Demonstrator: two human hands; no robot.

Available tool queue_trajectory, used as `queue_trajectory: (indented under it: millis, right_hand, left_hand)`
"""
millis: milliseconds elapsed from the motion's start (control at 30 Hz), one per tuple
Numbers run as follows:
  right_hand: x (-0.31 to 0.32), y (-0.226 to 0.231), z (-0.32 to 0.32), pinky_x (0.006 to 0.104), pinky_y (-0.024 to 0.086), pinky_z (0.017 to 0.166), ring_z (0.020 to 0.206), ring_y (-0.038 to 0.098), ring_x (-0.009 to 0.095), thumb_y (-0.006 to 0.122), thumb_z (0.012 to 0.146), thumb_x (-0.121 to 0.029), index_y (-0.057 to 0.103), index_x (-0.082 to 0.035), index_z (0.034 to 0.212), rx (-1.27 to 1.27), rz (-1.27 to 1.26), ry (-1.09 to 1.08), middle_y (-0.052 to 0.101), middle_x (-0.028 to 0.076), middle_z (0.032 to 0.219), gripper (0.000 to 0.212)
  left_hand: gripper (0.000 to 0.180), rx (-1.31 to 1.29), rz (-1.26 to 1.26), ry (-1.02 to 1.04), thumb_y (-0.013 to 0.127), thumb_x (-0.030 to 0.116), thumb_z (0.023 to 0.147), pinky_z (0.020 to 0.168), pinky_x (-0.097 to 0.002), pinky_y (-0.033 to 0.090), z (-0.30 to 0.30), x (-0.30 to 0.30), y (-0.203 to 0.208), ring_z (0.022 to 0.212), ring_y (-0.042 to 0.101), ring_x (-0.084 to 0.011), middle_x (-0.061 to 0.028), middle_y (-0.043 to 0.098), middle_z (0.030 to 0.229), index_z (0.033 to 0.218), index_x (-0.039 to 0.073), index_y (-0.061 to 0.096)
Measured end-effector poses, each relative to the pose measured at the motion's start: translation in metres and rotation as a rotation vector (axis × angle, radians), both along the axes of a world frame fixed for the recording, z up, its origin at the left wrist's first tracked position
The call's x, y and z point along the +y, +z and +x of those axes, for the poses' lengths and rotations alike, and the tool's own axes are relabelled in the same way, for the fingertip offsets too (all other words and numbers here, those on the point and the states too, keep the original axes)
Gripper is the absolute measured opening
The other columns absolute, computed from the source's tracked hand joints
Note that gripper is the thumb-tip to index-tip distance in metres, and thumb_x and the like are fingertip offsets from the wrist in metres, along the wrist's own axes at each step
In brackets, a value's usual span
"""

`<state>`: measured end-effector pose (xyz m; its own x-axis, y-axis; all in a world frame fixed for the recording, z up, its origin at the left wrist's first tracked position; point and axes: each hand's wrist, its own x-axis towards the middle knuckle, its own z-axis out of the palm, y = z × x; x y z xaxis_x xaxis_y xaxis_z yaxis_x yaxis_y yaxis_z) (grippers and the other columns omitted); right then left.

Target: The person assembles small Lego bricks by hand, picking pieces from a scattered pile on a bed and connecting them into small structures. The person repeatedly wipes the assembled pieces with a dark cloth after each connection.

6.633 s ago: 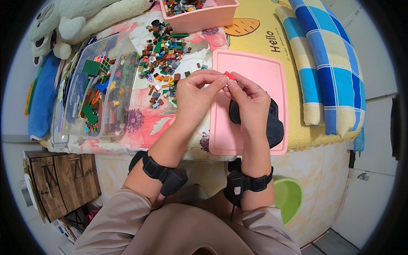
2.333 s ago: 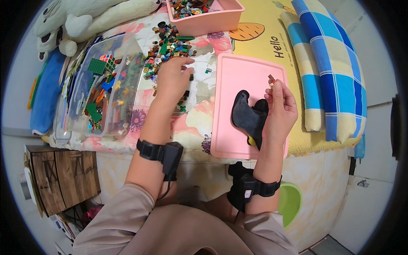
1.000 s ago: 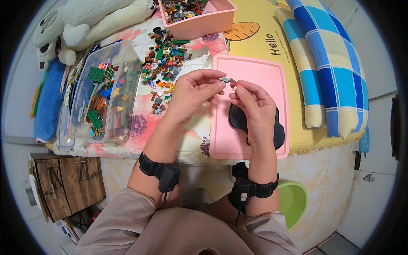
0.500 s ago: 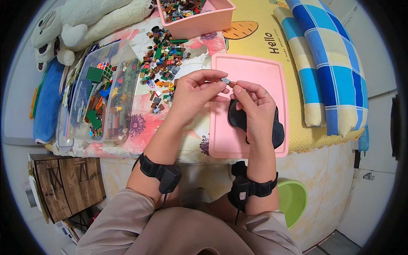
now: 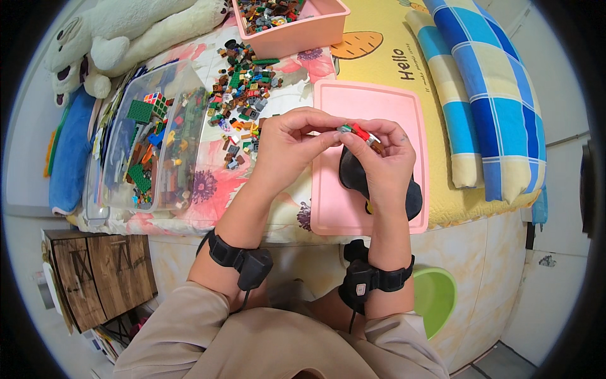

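Note:
Above the pink tray-like lid [image 5: 331, 211], my two hands meet at a small cluster of toy building bricks [image 5: 360, 131] with red, grey and white parts. My right hand [image 5: 386, 156] is closed around the cluster with thumb and fingers. My left hand [image 5: 291, 142] pinches its left end; the fingertips cover what exactly they grip. Beneath my right hand, a black rounded object [image 5: 352, 172] lies on the lid, partly hidden. Left of my hands, loose toy bricks [image 5: 243, 85] are spread over the flowered cloth.
A pink bin [image 5: 293, 43] of bricks stands at the back. On the left is a clear plastic box [image 5: 113, 183] with bricks and a puzzle cube [image 5: 155, 101]. White plush toys [image 5: 136, 38], a checked pillow [image 5: 499, 95] and a green basin [image 5: 435, 300] surround the work area.
A red brick part now shows between my hands, where a small grey piece showed before. My right hand has turned slightly and moved a little right; my left fingers have closed in.

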<state>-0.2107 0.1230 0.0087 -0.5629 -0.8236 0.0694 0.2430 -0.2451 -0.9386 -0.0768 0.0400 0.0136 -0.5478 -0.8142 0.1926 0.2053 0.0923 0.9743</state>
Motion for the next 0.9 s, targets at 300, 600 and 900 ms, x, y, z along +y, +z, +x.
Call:
queue_trajectory:
  millis: [300, 600, 900]
  right_hand:
    - [0.007, -0.001, -0.003, 0.0211, 0.052, 0.072, 0.082, 0.066, 0.009, 0.078, 0.079, 0.004, 0.072, 0.001, 0.1, 0.323, -0.06, -0.075, 0.074, 0.008, 0.095, 0.022]
    - [0.008, -0.002, -0.012, 0.0254, 0.054, 0.075, 0.084, 0.069, 0.018, 0.079, 0.074, 0.008, 0.073, 0.0, 0.093, 0.495, -0.292, -0.022, 0.074, 0.011, 0.093, 0.021]
    - [0.009, -0.007, -0.014, 0.0269, 0.055, 0.075, 0.085, 0.07, 0.02, 0.08, 0.073, 0.008, 0.072, 0.0, 0.09, 0.483, -0.304, 0.02, 0.074, 0.013, 0.094, 0.021]
  left_hand:
    - [0.023, -0.03, -0.006, 0.006, 0.072, -0.007, 0.084, 0.085, -0.028, 0.059, 0.006, 0.006, 0.009, 0.095, 0.07, -0.0163, -0.0133, 0.073, 0.106, 0.107, -0.005, 0.073]
    - [0.023, 0.066, 0.039, -0.124, 0.073, -0.01, 0.081, 0.086, -0.0311, 0.058, 0.01, 0.002, 0.007, 0.095, 0.071, -0.0193, -0.0152, 0.073, 0.104, 0.103, -0.006, 0.072]
    - [0.021, 0.115, 0.099, -0.141, 0.075, -0.005, 0.083, 0.087, -0.0306, 0.057, 0.008, 0.002, -0.002, 0.095, 0.07, -0.017, -0.0121, 0.073, 0.101, 0.104, -0.004, 0.071]
